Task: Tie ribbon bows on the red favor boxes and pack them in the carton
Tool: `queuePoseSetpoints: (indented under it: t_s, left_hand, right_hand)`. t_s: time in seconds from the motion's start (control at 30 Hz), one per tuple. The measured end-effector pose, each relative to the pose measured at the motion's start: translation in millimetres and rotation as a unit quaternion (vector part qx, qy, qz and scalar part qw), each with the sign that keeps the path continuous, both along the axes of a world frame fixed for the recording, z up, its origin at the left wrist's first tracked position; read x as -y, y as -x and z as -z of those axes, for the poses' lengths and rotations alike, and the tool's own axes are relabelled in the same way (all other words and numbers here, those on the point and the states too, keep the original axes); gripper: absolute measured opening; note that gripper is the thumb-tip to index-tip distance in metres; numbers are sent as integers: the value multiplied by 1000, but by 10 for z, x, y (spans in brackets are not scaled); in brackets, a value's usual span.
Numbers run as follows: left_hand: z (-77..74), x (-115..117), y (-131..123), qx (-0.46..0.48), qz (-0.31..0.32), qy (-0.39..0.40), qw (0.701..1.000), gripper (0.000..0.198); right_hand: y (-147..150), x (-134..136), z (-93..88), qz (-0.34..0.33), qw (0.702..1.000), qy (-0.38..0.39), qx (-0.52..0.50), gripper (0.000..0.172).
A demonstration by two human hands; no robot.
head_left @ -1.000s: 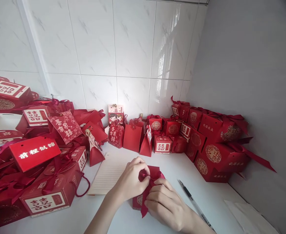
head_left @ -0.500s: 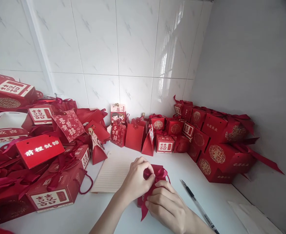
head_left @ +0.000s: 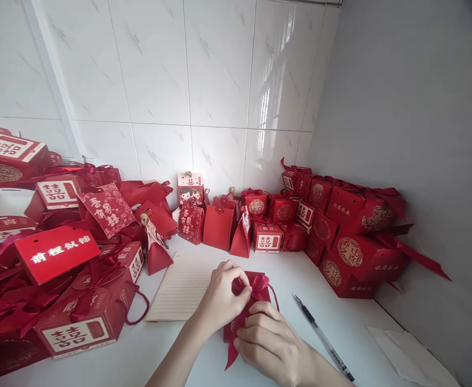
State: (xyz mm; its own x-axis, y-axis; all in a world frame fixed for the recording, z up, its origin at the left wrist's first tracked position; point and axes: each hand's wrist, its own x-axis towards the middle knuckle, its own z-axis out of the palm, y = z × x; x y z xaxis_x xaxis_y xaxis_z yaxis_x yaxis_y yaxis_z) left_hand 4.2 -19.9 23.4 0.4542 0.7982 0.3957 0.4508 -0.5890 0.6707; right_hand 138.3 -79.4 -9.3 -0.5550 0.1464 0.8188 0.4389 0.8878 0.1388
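Observation:
A small red gift box (head_left: 261, 281) stands on the white table, partly hidden by my hands. Dark red ribbon (head_left: 259, 289) is tied in a bow at its top, and one tail hangs down the front. My left hand (head_left: 225, 293) pinches the bow's left loop between thumb and fingers. Lower on the right, my right hand (head_left: 270, 344) is closed over the ribbon against the box front, its fingertips mostly hidden. A red cord loop shows at the box's right side.
Behind my left hand lies a lined notebook (head_left: 175, 293). A black pen (head_left: 322, 336) and white paper (head_left: 411, 355) are to the right. Red boxes (head_left: 74, 336) pile up on the left; more boxes (head_left: 352, 258) stack along the grey wall.
The view has shifted slightly, moving the scene a little left. Both hands stay on the ribbon and box in nearly the same pose.

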Motion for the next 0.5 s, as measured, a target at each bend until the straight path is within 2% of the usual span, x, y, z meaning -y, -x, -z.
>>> queuePoseSetpoints:
  t_s: [0.17,0.27,0.37,0.43,0.5]
  left_hand:
    - [-2,-21,-2,11,5,-1,1000,10]
    - [10,-30,3,9,5,-6,1000,10]
    - [26,-34,9,11,12,-3,1000,10]
    - [31,-34,11,13,16,0,1000,10]
    - [32,-35,13,14,20,0,1000,10]
  right_hand:
    - [1,11,-39,-13,999,18,-23,14]
    - [-125,-20,-102,-34,994,50,-95,20]
    - [-355,-109,-151,57,977,112,-175,18]
    - [-499,-184,-156,128,960,181,-173,17]
    - [-583,-251,-138,141,943,262,-150,22]
